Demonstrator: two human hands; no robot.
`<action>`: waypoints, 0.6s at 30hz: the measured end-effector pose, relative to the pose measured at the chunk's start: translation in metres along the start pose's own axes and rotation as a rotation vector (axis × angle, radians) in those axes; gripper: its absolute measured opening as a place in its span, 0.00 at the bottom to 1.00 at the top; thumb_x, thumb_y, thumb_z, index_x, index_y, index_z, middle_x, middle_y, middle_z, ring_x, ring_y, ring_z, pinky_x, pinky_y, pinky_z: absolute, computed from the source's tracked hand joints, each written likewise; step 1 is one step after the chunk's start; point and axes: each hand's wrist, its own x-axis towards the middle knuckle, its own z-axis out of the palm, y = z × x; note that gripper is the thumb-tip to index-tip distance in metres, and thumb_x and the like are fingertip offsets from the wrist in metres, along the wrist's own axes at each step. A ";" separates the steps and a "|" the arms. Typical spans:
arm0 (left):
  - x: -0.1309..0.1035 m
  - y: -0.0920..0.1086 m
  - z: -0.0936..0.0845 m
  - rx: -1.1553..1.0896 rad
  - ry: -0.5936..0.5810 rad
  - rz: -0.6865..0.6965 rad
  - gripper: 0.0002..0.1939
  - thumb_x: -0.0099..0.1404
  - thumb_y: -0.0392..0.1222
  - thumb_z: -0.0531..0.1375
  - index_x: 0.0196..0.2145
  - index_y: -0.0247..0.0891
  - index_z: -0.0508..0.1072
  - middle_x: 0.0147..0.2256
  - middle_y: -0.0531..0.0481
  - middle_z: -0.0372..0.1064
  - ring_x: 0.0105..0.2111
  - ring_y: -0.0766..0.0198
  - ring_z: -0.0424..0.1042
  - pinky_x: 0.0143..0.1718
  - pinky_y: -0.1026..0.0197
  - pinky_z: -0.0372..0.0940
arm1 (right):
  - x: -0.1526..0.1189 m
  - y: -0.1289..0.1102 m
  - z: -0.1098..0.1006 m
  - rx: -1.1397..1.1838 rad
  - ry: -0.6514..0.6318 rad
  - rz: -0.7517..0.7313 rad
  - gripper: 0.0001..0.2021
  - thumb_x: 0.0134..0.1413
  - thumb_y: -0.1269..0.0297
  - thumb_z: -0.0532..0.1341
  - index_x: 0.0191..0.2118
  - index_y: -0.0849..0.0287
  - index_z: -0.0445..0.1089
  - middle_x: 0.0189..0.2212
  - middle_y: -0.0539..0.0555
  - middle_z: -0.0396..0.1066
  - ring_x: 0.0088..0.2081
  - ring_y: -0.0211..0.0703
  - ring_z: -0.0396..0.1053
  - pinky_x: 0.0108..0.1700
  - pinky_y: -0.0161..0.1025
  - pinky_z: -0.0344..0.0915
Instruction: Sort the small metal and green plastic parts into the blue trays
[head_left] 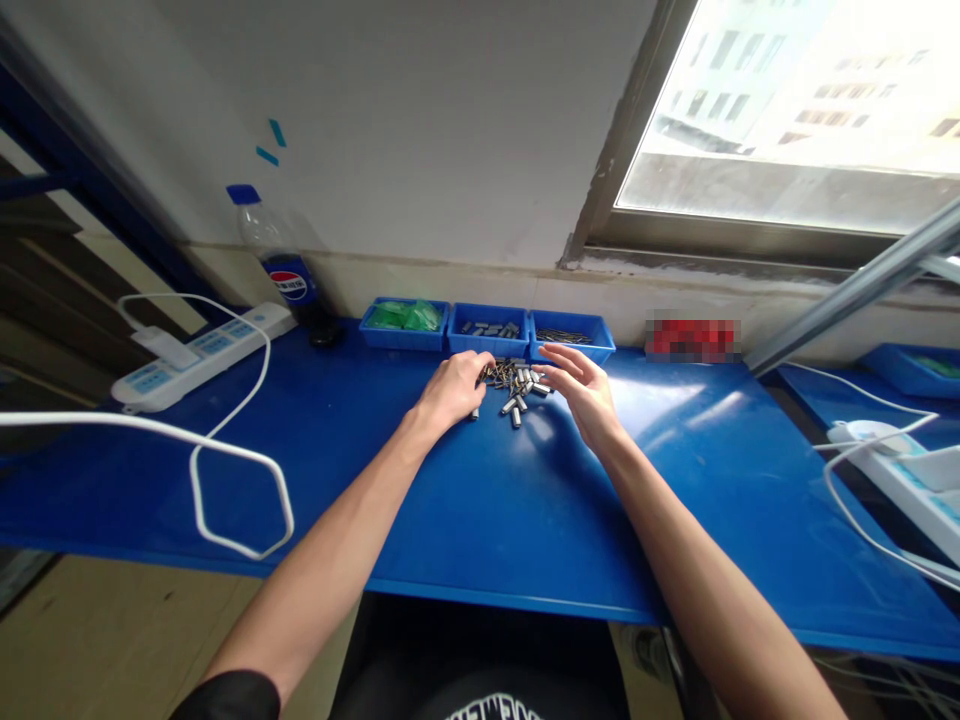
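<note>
A loose pile of small metal cylinders [516, 418] and thin brassy screws or pins [500, 375] lies on the blue table [480, 500]. My left hand [452, 388] rests at the pile's left side, fingers curled down; what its fingertips touch or hold is hidden. My right hand [583, 393] hovers at the right side of the pile, fingers apart and holding nothing. Behind the pile stand three blue bins: one with green packets [407, 316], a middle one with metal cylinders [491, 328], and one with long thin pieces [562, 336].
A cola bottle [289, 270] and a white power strip [202, 358] stand at the back left, with a white cable looping over the table. A pixelated red item [694, 340] is right of the bins. Another power strip [900, 470] lies far right.
</note>
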 end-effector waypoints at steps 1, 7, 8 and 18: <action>0.000 0.001 0.001 -0.001 0.013 -0.016 0.20 0.62 0.27 0.59 0.50 0.40 0.77 0.41 0.45 0.77 0.39 0.57 0.77 0.44 0.58 0.72 | 0.000 0.000 0.000 -0.003 -0.001 0.001 0.22 0.52 0.53 0.72 0.52 0.52 0.76 0.57 0.59 0.75 0.51 0.56 0.78 0.54 0.53 0.73; -0.001 0.005 0.005 -0.004 0.035 -0.043 0.25 0.59 0.25 0.58 0.52 0.40 0.77 0.42 0.45 0.76 0.37 0.59 0.77 0.41 0.60 0.71 | 0.000 -0.002 0.000 -0.009 -0.018 0.006 0.19 0.54 0.54 0.71 0.51 0.53 0.77 0.56 0.59 0.76 0.48 0.51 0.78 0.50 0.48 0.73; -0.001 0.004 0.006 -0.005 0.039 -0.041 0.25 0.59 0.25 0.58 0.52 0.40 0.77 0.42 0.45 0.76 0.36 0.59 0.77 0.41 0.61 0.71 | -0.001 -0.002 0.000 -0.008 -0.020 0.010 0.19 0.54 0.54 0.71 0.51 0.53 0.77 0.55 0.59 0.76 0.47 0.51 0.78 0.50 0.48 0.73; 0.000 0.005 0.004 -0.037 0.118 -0.015 0.18 0.61 0.34 0.64 0.50 0.39 0.76 0.39 0.46 0.76 0.36 0.57 0.77 0.41 0.58 0.73 | -0.001 0.000 -0.001 -0.023 -0.038 0.028 0.20 0.54 0.52 0.70 0.51 0.53 0.77 0.52 0.59 0.78 0.44 0.49 0.78 0.49 0.47 0.73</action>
